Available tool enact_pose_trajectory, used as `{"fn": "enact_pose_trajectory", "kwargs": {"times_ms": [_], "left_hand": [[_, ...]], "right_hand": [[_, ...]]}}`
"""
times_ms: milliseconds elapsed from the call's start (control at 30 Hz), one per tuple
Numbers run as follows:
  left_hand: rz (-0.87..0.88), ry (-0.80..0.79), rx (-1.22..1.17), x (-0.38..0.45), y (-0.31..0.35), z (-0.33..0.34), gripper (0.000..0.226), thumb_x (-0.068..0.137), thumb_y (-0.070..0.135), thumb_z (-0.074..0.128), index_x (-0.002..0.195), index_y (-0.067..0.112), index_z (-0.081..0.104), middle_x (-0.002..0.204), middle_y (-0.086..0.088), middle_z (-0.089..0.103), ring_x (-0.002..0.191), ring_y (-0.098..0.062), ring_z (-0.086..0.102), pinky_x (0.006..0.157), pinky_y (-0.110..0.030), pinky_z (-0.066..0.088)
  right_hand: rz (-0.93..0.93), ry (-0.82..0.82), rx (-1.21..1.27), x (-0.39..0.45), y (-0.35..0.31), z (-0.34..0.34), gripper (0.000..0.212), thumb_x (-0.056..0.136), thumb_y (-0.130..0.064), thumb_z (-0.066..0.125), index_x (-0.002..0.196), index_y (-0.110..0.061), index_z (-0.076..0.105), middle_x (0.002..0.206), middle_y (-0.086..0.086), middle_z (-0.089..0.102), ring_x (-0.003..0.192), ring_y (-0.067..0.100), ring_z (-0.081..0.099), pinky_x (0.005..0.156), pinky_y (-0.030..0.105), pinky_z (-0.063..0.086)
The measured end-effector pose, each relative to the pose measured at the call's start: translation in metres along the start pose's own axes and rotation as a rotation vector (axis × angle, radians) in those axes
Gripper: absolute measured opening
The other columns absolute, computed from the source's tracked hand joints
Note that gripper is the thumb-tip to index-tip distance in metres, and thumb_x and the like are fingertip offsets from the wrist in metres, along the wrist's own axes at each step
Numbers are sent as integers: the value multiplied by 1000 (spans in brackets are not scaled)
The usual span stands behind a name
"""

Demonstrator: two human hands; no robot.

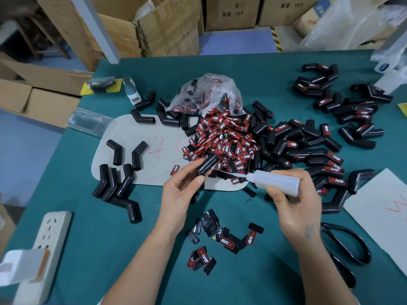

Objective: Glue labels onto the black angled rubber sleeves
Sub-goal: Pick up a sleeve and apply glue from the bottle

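My left hand (182,190) grips a black angled rubber sleeve (207,165) just above the table. A translucent glue bottle (275,180) lies in my right hand (295,201), its thin nozzle pointing left at the sleeve. Behind them a heap of red-and-black labels (222,139) spills out of a clear plastic bag (207,91). Bare sleeves (116,172) lie at the left on a grey card (123,137). Labelled sleeves (319,164) are piled at the right, more at the far right (343,102).
Loose labels (220,238) lie near my wrists on the green table (110,249). Black scissors (348,245) sit at the right by a white sheet (383,208). A white power strip (48,238) is at the lower left. Cardboard boxes (154,29) stand behind the table.
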State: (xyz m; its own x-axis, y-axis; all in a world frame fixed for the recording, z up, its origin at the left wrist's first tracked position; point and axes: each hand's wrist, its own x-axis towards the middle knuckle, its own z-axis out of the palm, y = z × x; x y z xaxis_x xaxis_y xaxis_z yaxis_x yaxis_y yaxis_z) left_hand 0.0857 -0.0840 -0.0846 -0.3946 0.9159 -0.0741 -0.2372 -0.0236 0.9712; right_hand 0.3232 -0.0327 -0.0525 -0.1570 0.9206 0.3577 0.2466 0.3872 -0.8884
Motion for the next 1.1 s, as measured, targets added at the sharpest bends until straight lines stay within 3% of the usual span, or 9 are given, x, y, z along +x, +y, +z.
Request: {"fn": "enact_pose_trajectory", "kwargs": {"times_ms": [233,767,900,1100], "left_hand": [[-5,0,5,0,-2,-1,42,87,29,79,129,27,76,127,-10,75,122,-30,69,106,-32,52],[-7,5,2,0,-1,-1,41,86,30,80,127,29,77,127,-8,76,122,-31,69,105,-31,53],[-12,13,4,0,0,0,42,85,31,79,127,28,77,125,-7,76,119,-29,70,99,-27,54],[-16,15,-2,0,0,0,42,84,31,80,126,29,78,126,-8,76,121,-31,69,102,-29,53]], "right_hand": [[0,22,2,0,-4,0,18,97,-61,61,115,-58,56,107,-25,65,95,10,67,76,18,50],[8,24,14,0,-4,0,18,97,-61,61,115,-59,56,108,-25,65,97,11,67,76,23,52],[23,14,14,0,-2,0,18,97,-61,62,114,-57,57,107,-22,67,97,15,68,76,34,53],[9,11,15,1,-3,-1,18,98,-59,61,115,-58,56,108,-24,66,97,13,67,76,22,51]]}}
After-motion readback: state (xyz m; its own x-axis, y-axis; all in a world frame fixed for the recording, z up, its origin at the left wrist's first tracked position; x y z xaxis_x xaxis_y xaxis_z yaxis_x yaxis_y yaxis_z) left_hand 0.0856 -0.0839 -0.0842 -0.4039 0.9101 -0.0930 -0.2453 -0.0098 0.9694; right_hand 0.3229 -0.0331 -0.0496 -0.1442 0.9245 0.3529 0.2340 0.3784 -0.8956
